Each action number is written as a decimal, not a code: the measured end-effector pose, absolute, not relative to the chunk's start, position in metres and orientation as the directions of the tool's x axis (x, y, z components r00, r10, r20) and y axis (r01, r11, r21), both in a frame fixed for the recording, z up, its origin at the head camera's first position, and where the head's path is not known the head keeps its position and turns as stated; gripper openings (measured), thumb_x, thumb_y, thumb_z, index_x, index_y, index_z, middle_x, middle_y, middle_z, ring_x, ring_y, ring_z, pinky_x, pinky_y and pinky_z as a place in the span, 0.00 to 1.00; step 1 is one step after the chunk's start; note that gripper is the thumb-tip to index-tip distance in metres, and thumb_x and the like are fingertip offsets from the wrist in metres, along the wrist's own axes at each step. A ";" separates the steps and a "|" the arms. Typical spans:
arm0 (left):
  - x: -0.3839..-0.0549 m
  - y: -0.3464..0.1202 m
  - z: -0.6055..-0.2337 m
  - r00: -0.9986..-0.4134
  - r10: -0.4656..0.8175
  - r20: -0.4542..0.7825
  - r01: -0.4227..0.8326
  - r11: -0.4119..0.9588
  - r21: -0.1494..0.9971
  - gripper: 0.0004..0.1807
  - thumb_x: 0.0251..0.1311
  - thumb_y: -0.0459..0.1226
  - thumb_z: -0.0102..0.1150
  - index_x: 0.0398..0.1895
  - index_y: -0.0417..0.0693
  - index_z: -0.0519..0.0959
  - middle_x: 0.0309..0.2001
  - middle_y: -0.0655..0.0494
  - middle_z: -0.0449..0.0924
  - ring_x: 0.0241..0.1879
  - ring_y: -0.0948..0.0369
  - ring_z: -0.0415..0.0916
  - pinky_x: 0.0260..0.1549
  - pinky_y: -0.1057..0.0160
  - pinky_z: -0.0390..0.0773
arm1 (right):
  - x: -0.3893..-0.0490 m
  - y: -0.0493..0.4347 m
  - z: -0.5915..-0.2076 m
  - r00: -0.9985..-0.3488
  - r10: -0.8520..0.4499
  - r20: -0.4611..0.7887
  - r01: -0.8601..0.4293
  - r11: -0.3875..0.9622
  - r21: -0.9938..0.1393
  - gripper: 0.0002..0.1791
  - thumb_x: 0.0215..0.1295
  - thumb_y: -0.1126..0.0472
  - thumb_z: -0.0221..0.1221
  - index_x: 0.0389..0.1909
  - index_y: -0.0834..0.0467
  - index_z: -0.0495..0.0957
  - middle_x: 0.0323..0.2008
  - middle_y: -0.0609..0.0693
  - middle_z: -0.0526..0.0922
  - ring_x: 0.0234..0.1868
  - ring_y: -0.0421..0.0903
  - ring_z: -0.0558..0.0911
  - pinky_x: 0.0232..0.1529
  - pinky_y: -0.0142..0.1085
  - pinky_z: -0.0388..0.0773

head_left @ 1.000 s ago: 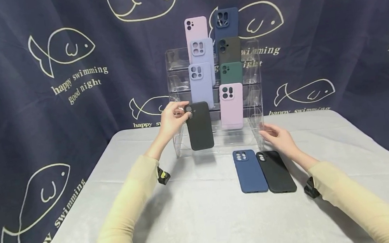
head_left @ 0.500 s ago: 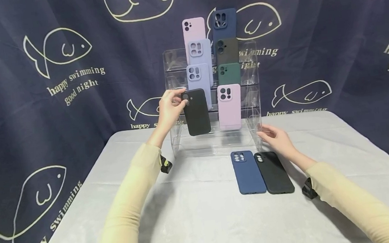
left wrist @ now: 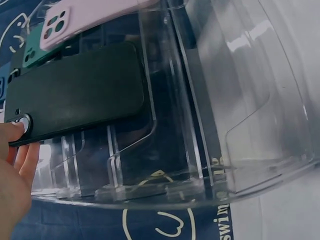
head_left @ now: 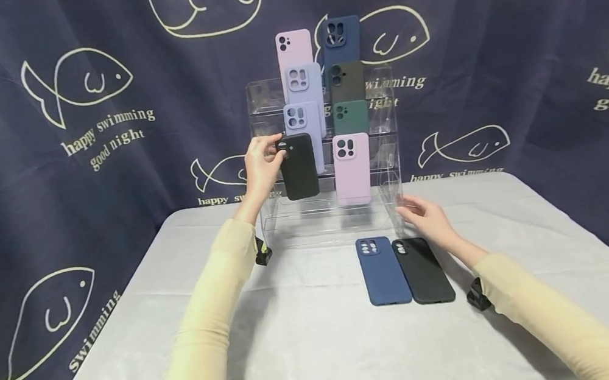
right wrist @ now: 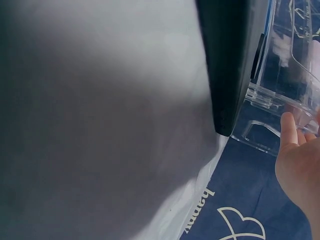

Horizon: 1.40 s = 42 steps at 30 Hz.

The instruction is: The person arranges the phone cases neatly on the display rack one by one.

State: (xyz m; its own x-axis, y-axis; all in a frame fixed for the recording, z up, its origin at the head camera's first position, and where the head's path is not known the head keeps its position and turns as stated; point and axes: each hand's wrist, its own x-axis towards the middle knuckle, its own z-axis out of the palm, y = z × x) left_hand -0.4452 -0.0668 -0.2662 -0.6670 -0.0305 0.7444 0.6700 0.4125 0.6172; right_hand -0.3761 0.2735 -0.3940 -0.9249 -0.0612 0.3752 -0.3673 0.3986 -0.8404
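My left hand [head_left: 262, 164] pinches a black phone case [head_left: 300, 169] by its upper left corner, with the thumb at the camera cutout. The case hangs upright before the left column of a clear tiered display stand [head_left: 317, 236], overlapping the lower lavender case [head_left: 295, 117]. In the left wrist view, the black case [left wrist: 80, 92] is over the clear shelves, whether touching them I cannot tell. My right hand [head_left: 430, 221] holds the stand's lower right side edge; in the right wrist view its fingers [right wrist: 288, 131] are at the clear plastic, partly out of frame.
Pink [head_left: 353, 170], green [head_left: 351, 118], olive [head_left: 348, 82] and dark blue [head_left: 343, 39] cases fill the right column. Another lavender case [head_left: 313, 94] and a pink case [head_left: 299, 50] stand upper left. Blue [head_left: 384, 274] and black [head_left: 425, 273] cases lie in front on the table [head_left: 320, 347].
My left hand has raised the black case and brought it up against the stand's left column. My right hand keeps its place at the stand. The whole head view has shifted slightly.
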 end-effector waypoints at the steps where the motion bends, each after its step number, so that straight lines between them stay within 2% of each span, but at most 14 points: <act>1: -0.446 -0.067 -0.268 -0.667 -0.030 0.744 0.670 0.412 0.617 0.18 0.52 0.24 0.61 0.49 0.36 0.79 0.47 0.42 0.73 0.41 0.52 0.78 0.41 0.70 0.83 | -0.377 0.272 -0.394 -0.924 -0.063 0.376 -0.369 0.397 -0.841 0.30 0.66 0.59 0.57 0.63 0.71 0.63 0.57 0.71 0.72 0.42 0.22 0.74 0.42 0.17 0.77; 7: -0.449 -0.068 -0.277 -0.691 -0.018 0.723 0.651 0.422 0.632 0.18 0.53 0.24 0.61 0.50 0.37 0.79 0.48 0.43 0.74 0.42 0.53 0.78 0.42 0.71 0.83 | -0.380 0.267 -0.395 -0.925 -0.069 0.374 -0.368 0.405 -0.837 0.30 0.65 0.57 0.57 0.63 0.70 0.64 0.57 0.70 0.72 0.45 0.29 0.77 0.43 0.19 0.78; 12: -0.450 -0.071 -0.280 -0.700 -0.018 0.713 0.625 0.467 0.626 0.18 0.53 0.26 0.62 0.50 0.39 0.80 0.47 0.43 0.76 0.41 0.52 0.79 0.42 0.70 0.83 | -0.382 0.263 -0.394 -0.926 -0.065 0.371 -0.361 0.431 -0.827 0.30 0.66 0.57 0.57 0.63 0.70 0.64 0.57 0.69 0.73 0.53 0.53 0.79 0.44 0.20 0.79; 15: -0.450 -0.071 -0.280 -0.711 -0.022 0.703 0.610 0.479 0.632 0.18 0.54 0.27 0.62 0.51 0.39 0.79 0.48 0.43 0.76 0.41 0.51 0.79 0.42 0.69 0.83 | -0.381 0.262 -0.391 -0.929 -0.070 0.364 -0.357 0.432 -0.828 0.30 0.66 0.57 0.56 0.63 0.70 0.63 0.57 0.69 0.72 0.56 0.62 0.75 0.44 0.19 0.78; 20: -0.451 -0.071 -0.280 -0.719 -0.021 0.695 0.606 0.470 0.642 0.21 0.55 0.28 0.62 0.54 0.37 0.76 0.49 0.42 0.75 0.44 0.51 0.78 0.44 0.67 0.83 | -0.374 0.259 -0.381 -0.932 -0.081 0.352 -0.354 0.397 -0.847 0.29 0.66 0.61 0.56 0.63 0.72 0.62 0.58 0.71 0.71 0.57 0.64 0.74 0.41 0.16 0.76; 24: -0.452 -0.071 -0.284 -0.702 -0.021 0.712 0.621 0.472 0.626 0.22 0.55 0.28 0.62 0.55 0.34 0.74 0.49 0.40 0.74 0.46 0.50 0.77 0.45 0.64 0.83 | -0.362 0.252 -0.368 -0.934 -0.082 0.348 -0.351 0.394 -0.849 0.28 0.66 0.65 0.55 0.62 0.75 0.62 0.57 0.73 0.71 0.56 0.66 0.73 0.40 0.15 0.76; 26: -0.450 -0.071 -0.286 -0.692 -0.030 0.722 0.628 0.470 0.621 0.21 0.55 0.28 0.62 0.54 0.34 0.73 0.48 0.40 0.74 0.46 0.49 0.77 0.45 0.63 0.83 | -0.365 0.254 -0.371 -0.933 -0.080 0.351 -0.352 0.401 -0.846 0.28 0.66 0.64 0.55 0.62 0.74 0.62 0.57 0.73 0.71 0.56 0.65 0.73 0.41 0.15 0.76; 33: -0.443 -0.068 -0.296 -0.696 -0.044 0.717 0.640 0.416 0.647 0.19 0.54 0.28 0.62 0.50 0.34 0.75 0.45 0.39 0.78 0.41 0.49 0.79 0.42 0.61 0.84 | -0.378 0.267 -0.388 -0.934 -0.064 0.351 -0.345 0.414 -0.842 0.31 0.66 0.58 0.56 0.64 0.71 0.61 0.58 0.70 0.71 0.57 0.63 0.74 0.43 0.17 0.77; 37: -0.437 -0.065 -0.304 -0.701 -0.022 0.713 0.650 0.392 0.651 0.17 0.54 0.28 0.62 0.49 0.34 0.76 0.43 0.40 0.79 0.38 0.50 0.80 0.41 0.61 0.84 | -0.377 0.269 -0.389 -0.933 -0.054 0.356 -0.344 0.427 -0.836 0.31 0.66 0.57 0.56 0.64 0.70 0.62 0.58 0.69 0.71 0.56 0.57 0.76 0.44 0.17 0.77; 42: -0.430 -0.060 -0.315 -0.713 0.032 0.701 0.659 0.372 0.654 0.14 0.55 0.31 0.63 0.45 0.36 0.79 0.40 0.42 0.82 0.35 0.51 0.80 0.37 0.65 0.84 | -0.377 0.272 -0.391 -0.931 -0.056 0.360 -0.348 0.428 -0.834 0.31 0.66 0.59 0.56 0.64 0.71 0.61 0.58 0.70 0.71 0.56 0.60 0.75 0.43 0.16 0.76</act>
